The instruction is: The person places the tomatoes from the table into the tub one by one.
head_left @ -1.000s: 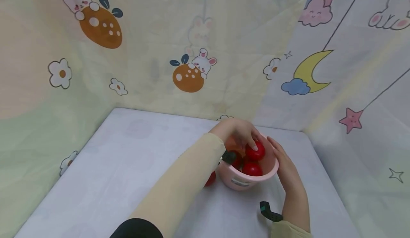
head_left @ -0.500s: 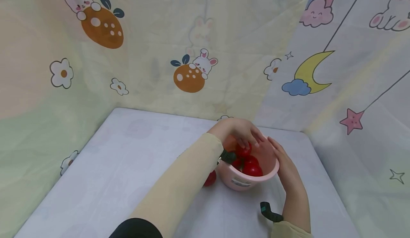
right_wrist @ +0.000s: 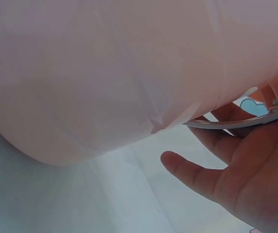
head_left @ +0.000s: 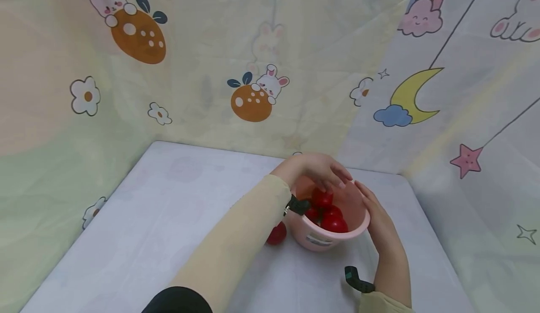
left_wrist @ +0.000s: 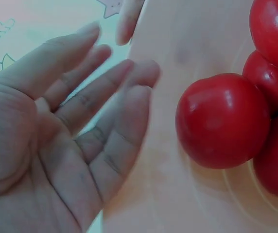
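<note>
A pink bucket with several red tomatoes inside stands at the table's right side. My left hand hovers over its far left rim, fingers spread and holding nothing. In the left wrist view the palm faces the tomatoes, with a gap between. My right hand rests along the bucket's right side, its fingers fairly straight at the rim. In the right wrist view a thin pale handle crosses in front of those fingers, and the thumb stands apart from the wall.
Another tomato lies on the white table just left of the bucket, partly hidden by my left sleeve. A printed cloth backdrop rises behind the table and at both sides.
My left hand has let go of a tomato, which now lies on the others toward the bucket's far left. The hand has lifted slightly off it. My right hand keeps its place.
</note>
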Motion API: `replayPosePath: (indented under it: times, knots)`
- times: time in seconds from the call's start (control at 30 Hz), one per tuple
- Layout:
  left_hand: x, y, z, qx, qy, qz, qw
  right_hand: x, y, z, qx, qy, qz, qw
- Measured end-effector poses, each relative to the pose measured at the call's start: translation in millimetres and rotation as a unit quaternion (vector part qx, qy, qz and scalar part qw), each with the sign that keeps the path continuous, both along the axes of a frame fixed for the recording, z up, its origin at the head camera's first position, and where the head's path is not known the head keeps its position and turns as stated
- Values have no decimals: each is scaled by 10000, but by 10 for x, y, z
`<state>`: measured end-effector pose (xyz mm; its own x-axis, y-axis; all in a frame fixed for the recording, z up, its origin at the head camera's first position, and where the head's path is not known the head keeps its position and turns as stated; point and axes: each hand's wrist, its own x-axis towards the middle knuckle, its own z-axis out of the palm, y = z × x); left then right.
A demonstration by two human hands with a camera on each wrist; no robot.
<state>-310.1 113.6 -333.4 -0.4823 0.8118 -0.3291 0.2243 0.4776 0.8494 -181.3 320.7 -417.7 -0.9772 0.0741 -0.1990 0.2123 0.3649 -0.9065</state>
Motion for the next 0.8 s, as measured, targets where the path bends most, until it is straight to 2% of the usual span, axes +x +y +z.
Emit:
replayPosePath:
  times: [0.13,0.23,0.4,0.5,0.57,0.63,0.73,0.8]
  knots:
    - [0,-86,80,260,388,26,9989,-3,-5,-7,25,-50,27,10000]
    - [22,-220,195,485,816,199,9953,-10,0,-4,56,-68,24,10000]
    - [137,-614,410,1043,1458,835,9803,-28,10,14,33,37,13,10000]
    - [230,-920,436,1344,1547,1276,9704,-31,13,18,-33,63,18,10000]
    - [283,-1123,372,1388,1584,1581,9647,-24,14,15,-40,45,13,10000]
    - [318,-1306,246,1366,1535,1865,9607,-19,14,11,-47,42,15,10000]
    - [352,-1536,-11,1046,1460,2235,9580,-16,7,5,-44,45,52,10000]
    - [362,-1652,-198,834,1323,2361,9590,-16,2,5,-49,55,62,10000]
